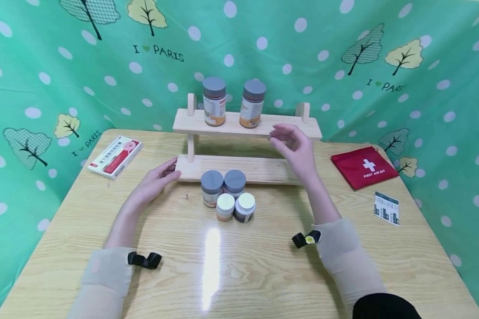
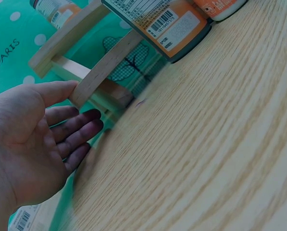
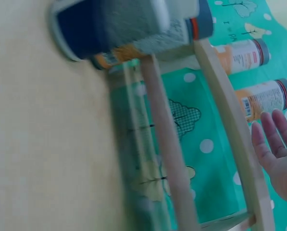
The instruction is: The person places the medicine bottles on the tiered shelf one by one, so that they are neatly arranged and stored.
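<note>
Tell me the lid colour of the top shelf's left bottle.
The lid is greyish blue, clearest in the head view.

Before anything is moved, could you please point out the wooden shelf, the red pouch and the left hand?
Wooden shelf [image 1: 243, 163], head view: bare top of its lower board.
Red pouch [image 1: 355, 168], head view: its front, beside the white cross.
Left hand [image 1: 153, 181], head view: the back of the hand.

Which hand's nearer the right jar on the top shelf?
Right. The right hand is just right of that jar, by the top shelf; the left hand is farther off, at the left end of the lower shelf.
</note>
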`<state>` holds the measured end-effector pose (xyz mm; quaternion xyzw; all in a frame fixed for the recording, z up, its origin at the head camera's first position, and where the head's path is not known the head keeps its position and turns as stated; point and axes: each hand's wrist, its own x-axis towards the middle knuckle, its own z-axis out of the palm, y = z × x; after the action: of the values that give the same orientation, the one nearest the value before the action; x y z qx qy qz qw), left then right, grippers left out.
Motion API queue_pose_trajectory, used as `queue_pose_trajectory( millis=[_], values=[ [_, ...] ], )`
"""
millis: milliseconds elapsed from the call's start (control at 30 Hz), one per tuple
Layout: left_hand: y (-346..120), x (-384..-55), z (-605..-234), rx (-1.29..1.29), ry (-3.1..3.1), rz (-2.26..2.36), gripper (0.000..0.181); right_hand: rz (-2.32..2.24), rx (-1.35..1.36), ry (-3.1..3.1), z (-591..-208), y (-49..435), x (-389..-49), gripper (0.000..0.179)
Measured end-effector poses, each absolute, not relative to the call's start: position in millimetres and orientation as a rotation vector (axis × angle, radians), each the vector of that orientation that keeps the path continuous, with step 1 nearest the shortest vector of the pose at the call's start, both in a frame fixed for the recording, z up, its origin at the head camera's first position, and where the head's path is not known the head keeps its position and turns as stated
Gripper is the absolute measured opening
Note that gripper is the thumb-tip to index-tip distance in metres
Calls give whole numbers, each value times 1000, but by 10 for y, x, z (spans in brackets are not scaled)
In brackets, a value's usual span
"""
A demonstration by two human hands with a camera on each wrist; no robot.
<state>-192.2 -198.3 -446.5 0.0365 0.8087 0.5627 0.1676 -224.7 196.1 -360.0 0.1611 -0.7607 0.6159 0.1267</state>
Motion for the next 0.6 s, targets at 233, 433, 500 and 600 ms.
queue_pose_trajectory(
  millis=[233,433,500,600],
  values=[
    [-1945,-1930,-4448,98,2299,1602,75,1817,487,-2264,-3775,2001,-2020,36],
    [-1946,-1936,-4456,97,2309,1584,75,1852,528,-2331,-3931,2030,-1929,33],
    [-1949,-1939,-4460,97,2316,1580,76,1854,547,-2340,-3963,2033,-1922,32],
    [-1954,-1945,-4468,96,2329,1567,76,1868,579,-2338,-3984,2034,-1919,30]
  ],
)
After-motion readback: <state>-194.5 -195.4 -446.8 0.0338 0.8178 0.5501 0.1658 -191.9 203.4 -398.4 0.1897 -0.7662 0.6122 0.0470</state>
